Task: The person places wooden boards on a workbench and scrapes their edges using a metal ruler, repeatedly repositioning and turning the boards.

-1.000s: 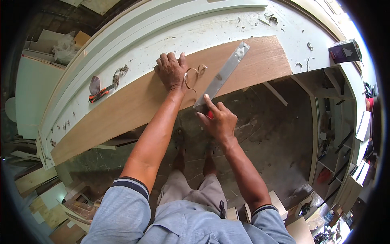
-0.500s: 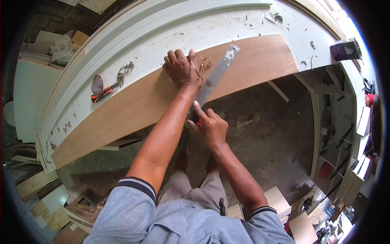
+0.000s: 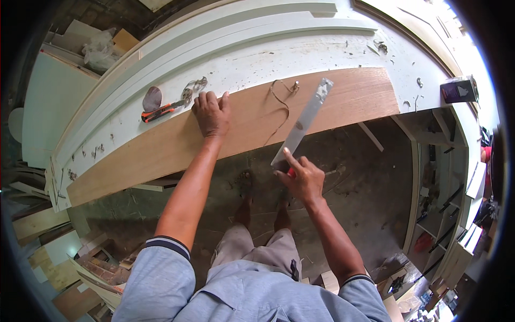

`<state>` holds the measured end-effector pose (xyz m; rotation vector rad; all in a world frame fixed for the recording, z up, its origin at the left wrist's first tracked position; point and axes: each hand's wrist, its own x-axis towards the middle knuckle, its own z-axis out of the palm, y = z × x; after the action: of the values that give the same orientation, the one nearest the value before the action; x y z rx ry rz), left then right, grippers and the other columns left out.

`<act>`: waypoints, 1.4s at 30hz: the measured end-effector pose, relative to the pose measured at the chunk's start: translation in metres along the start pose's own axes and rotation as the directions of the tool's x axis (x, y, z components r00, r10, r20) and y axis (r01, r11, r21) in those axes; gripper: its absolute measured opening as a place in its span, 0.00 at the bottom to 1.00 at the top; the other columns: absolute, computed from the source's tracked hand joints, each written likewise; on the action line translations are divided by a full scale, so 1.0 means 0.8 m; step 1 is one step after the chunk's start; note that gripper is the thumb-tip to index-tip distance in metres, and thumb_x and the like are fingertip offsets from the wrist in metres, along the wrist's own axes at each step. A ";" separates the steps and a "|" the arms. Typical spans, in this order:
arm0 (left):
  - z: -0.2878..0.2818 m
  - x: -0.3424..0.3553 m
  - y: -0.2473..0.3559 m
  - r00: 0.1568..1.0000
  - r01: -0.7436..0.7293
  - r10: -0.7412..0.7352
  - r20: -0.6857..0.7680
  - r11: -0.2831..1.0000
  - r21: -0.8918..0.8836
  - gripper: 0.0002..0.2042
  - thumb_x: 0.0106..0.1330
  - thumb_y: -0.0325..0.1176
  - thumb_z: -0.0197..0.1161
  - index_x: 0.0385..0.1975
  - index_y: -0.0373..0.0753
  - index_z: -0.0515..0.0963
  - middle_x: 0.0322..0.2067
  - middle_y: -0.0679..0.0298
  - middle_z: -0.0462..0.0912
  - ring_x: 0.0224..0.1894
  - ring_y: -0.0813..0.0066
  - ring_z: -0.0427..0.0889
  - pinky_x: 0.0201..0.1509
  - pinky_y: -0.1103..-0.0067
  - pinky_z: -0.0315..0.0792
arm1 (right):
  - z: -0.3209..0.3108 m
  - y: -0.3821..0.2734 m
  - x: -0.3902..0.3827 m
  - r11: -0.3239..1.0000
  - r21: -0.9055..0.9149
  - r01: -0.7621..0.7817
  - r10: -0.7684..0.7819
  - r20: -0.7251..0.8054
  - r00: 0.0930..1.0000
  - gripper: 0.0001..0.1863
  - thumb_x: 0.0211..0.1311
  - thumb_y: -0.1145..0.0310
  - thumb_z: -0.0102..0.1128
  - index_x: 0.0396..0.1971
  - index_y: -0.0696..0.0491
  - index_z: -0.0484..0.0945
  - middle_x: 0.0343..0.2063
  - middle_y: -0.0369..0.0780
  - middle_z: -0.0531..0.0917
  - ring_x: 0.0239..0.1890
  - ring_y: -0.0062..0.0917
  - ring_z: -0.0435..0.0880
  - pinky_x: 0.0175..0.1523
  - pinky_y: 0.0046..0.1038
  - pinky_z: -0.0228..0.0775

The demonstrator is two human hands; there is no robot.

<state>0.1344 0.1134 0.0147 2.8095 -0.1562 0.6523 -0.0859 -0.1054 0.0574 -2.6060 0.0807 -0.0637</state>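
A long brown wooden board (image 3: pixel 247 115) lies along the near edge of the white worktop. My left hand (image 3: pixel 212 114) rests on it, palm down, with fingers laid out toward its far edge. My right hand (image 3: pixel 306 180) is closed round the red handle of what looks like a handsaw (image 3: pixel 311 107), its index finger stretched along the long grey blade. The blade slants over the board, its handle end past the near edge; I cannot make out teeth or whether it touches. Left of the blade, a thin curled brown strip (image 3: pixel 287 110) lies on the board.
An orange and black utility knife (image 3: pixel 161 111) lies beyond the board beside a dark oval piece (image 3: pixel 152 98). Long pale strips (image 3: pixel 241 40) run along the far side of the white worktop (image 3: pixel 247 67). A dark box (image 3: pixel 458 89) stands at right.
My left hand has moved left along the board, away from the curled strip. My right hand and the saw have shifted right and back toward me. The view has tilted slightly.
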 end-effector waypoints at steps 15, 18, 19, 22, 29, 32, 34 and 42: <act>0.001 0.005 0.016 1.000 0.005 -0.006 0.007 1.000 0.013 0.20 0.68 0.52 0.63 0.31 0.39 0.74 0.37 0.56 0.74 0.44 0.55 0.75 0.53 0.60 0.68 | 0.047 -0.067 0.040 1.000 -0.022 -0.009 0.007 -0.060 0.998 0.39 0.48 0.52 0.78 0.64 0.39 0.78 0.25 0.36 0.74 0.26 0.30 0.81 0.29 0.35 0.73; 0.000 0.003 0.003 1.000 0.017 -0.017 0.018 1.000 0.024 0.20 0.69 0.52 0.62 0.31 0.39 0.74 0.39 0.56 0.75 0.46 0.56 0.75 0.53 0.60 0.68 | 0.060 -0.080 -0.001 1.000 0.000 -0.020 0.020 -0.018 1.000 0.38 0.47 0.52 0.79 0.63 0.39 0.79 0.25 0.35 0.74 0.26 0.29 0.81 0.29 0.34 0.73; -0.001 0.003 0.007 1.000 0.017 -0.017 0.024 1.000 0.021 0.20 0.69 0.52 0.62 0.31 0.39 0.74 0.39 0.56 0.75 0.46 0.56 0.75 0.53 0.60 0.68 | 0.055 -0.088 -0.013 0.999 0.008 -0.045 0.044 0.026 0.999 0.38 0.47 0.52 0.79 0.63 0.39 0.79 0.25 0.35 0.74 0.26 0.28 0.81 0.29 0.33 0.73; -0.002 0.005 0.013 0.999 0.024 -0.024 0.033 1.000 -0.004 0.20 0.69 0.53 0.62 0.32 0.39 0.74 0.39 0.56 0.74 0.46 0.56 0.75 0.53 0.60 0.68 | 0.071 -0.105 0.014 0.999 -0.024 -0.035 0.034 -0.048 0.998 0.39 0.46 0.52 0.80 0.63 0.39 0.80 0.24 0.35 0.73 0.23 0.28 0.80 0.27 0.33 0.73; 0.002 -0.001 0.008 1.000 0.025 -0.025 0.008 0.999 0.023 0.18 0.69 0.53 0.61 0.32 0.42 0.74 0.36 0.59 0.73 0.44 0.59 0.74 0.52 0.63 0.68 | 0.084 -0.139 0.005 0.999 0.009 -0.042 0.043 -0.038 0.998 0.38 0.48 0.53 0.79 0.63 0.39 0.79 0.24 0.36 0.73 0.25 0.30 0.80 0.29 0.35 0.73; 0.004 -0.001 0.013 1.000 0.025 -0.025 0.013 1.000 0.009 0.19 0.69 0.53 0.61 0.31 0.42 0.74 0.37 0.59 0.73 0.44 0.58 0.74 0.51 0.62 0.68 | 0.085 -0.141 0.016 0.999 -0.008 -0.032 0.032 -0.081 0.996 0.39 0.47 0.54 0.79 0.64 0.38 0.79 0.23 0.36 0.74 0.25 0.30 0.80 0.29 0.35 0.73; 0.004 0.000 0.004 0.999 0.041 -0.041 0.025 0.999 0.022 0.19 0.68 0.53 0.62 0.31 0.41 0.73 0.37 0.58 0.74 0.45 0.58 0.74 0.51 0.62 0.68 | 0.091 -0.148 0.003 1.000 -0.001 -0.026 0.025 -0.070 0.997 0.39 0.46 0.53 0.80 0.63 0.38 0.79 0.23 0.36 0.74 0.25 0.31 0.80 0.29 0.36 0.73; -0.004 0.007 0.008 0.998 0.056 -0.057 -0.003 0.998 -0.037 0.20 0.66 0.53 0.64 0.32 0.39 0.74 0.38 0.57 0.74 0.45 0.56 0.75 0.52 0.61 0.69 | 0.113 -0.178 0.017 0.999 0.037 -0.028 0.031 -0.076 0.997 0.38 0.46 0.54 0.80 0.62 0.38 0.80 0.26 0.37 0.76 0.28 0.31 0.82 0.31 0.35 0.76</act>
<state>0.1369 0.1077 0.0209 2.7659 -0.0867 0.6362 -0.0603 0.0614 0.0528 -2.5652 0.1434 -0.1526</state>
